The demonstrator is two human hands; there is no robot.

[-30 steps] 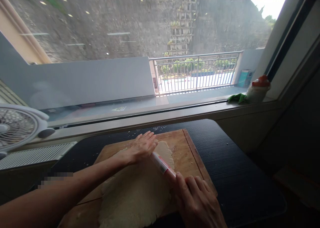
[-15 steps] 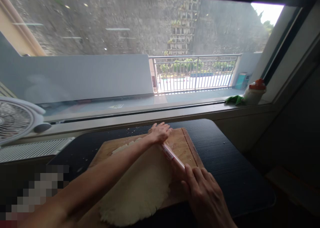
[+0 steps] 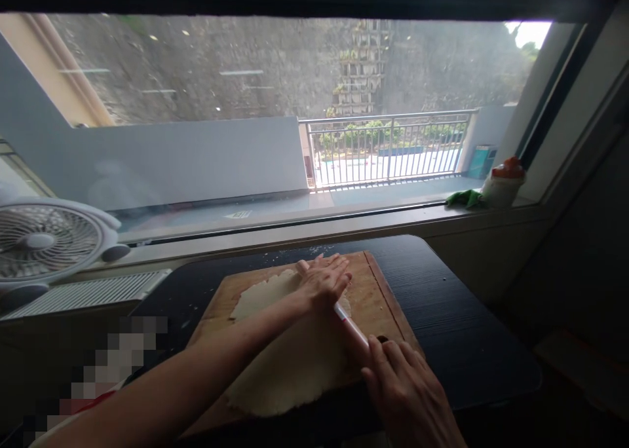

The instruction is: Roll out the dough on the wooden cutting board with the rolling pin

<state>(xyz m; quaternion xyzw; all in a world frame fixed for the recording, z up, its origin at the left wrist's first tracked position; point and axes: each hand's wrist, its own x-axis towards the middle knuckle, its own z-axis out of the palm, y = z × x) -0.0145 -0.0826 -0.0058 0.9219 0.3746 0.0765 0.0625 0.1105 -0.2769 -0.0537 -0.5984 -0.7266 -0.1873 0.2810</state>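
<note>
A wide, thin sheet of pale dough (image 3: 287, 379) with ragged edges lies on a wooden board (image 3: 388, 297). Across its right part runs a slim rolling pin (image 3: 351, 323) with a shiny, plastic-like wrap, slanting from far left to near right. My left hand (image 3: 324, 281) lies flat over the pin's far part, fingers stretched out and palm down; the pin's tip pokes out beyond it. Round the near end, my right hand (image 3: 405, 386) is closed. My left forearm crosses above the dough and hides part of it.
The board rests on a dark table (image 3: 442, 330) with white crumbs near its back edge. On the sill stand an orange-topped container (image 3: 506, 183) and a green cloth (image 3: 464, 199). At far left is a white fan (image 3: 49, 238), with a large window (image 3: 221, 74) behind the table.
My left hand has slid nearer along the rolling pin, so the pin's far tip now shows past it. The right hand keeps its grip. The camera view has shifted slightly.
</note>
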